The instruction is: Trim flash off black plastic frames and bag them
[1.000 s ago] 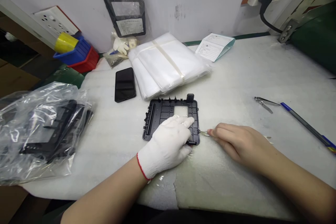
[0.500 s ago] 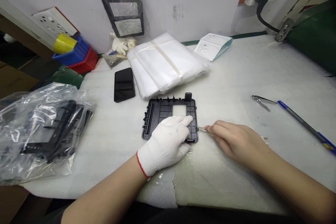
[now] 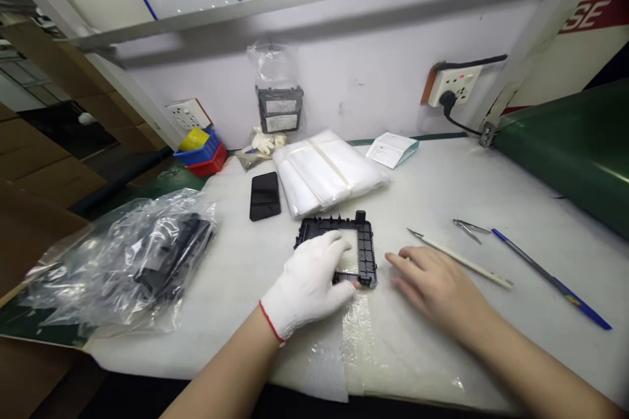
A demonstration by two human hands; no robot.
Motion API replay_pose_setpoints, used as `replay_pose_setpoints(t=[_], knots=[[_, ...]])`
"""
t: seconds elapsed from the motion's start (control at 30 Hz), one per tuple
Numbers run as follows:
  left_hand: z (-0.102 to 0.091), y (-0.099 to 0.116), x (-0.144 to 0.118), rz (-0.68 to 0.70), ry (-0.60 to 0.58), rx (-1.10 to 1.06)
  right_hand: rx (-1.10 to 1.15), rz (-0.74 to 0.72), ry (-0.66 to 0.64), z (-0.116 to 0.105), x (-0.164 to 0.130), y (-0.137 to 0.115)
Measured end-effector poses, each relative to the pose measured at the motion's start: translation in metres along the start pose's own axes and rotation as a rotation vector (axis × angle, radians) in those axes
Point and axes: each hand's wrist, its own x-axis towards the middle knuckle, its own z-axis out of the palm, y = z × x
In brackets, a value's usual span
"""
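A black plastic cover (image 3: 367,252) with ribs, edge clips and a rectangular opening lies on the table before me. My left hand (image 3: 312,278), in a white knitted glove with a red cuff, grips its left and front part and hides much of it. My bare right hand (image 3: 427,278) hovers just right of the cover with fingers apart and nothing in them. Beyond that hand lies a craft knife (image 3: 464,260) with a pale handle, its blade pointing left towards the back.
Farther right lie nail clippers (image 3: 469,229) and a blue pen (image 3: 550,278). Behind the cover sit a stack of clear plastic bags (image 3: 329,173) and a phone (image 3: 265,196). Bagged black parts (image 3: 171,255) lie left, small bins (image 3: 206,157) behind them.
My right hand has let go of the craft knife, which now lies on the table. The head view has tilted up, showing more wall. My left hand stays on the cover.
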Motion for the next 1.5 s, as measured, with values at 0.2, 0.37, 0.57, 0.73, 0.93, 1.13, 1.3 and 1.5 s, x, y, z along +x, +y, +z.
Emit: replay_pose_setpoints(t=[0.2, 0.37, 0.57, 0.73, 0.93, 1.13, 1.3, 1.5], knots=[[-0.005, -0.025, -0.012, -0.194, -0.061, 0.143, 0.024, -0.060, 0.033, 0.016, 0.004, -0.023], [0.005, -0.031, -0.020, -0.251, -0.085, 0.177, -0.033, -0.155, 0.149, 0.022, 0.002, -0.026], [-0.011, -0.035, -0.010, -0.268, 0.010, 0.060, 0.213, 0.056, -0.033, -0.010, 0.036, -0.013], [0.001, -0.043, 0.031, -0.225, -0.003, 0.105, 0.224, 0.337, -0.133, -0.016, 0.138, -0.018], [0.002, -0.054, 0.020, -0.268, -0.057, 0.064, 0.038, 0.446, -0.156, 0.021, 0.209, -0.038], [-0.017, -0.062, -0.043, -0.499, -0.034, 0.010, 0.017, 0.338, -0.145, 0.024, 0.205, -0.052], [-0.013, -0.056, -0.045, -0.646, -0.007, 0.019, 0.149, 0.065, -0.226, 0.012, 0.199, -0.076], [-0.022, -0.065, -0.061, -0.823, 0.053, -0.204, 0.037, 0.266, -0.092, 0.028, 0.196, -0.063]])
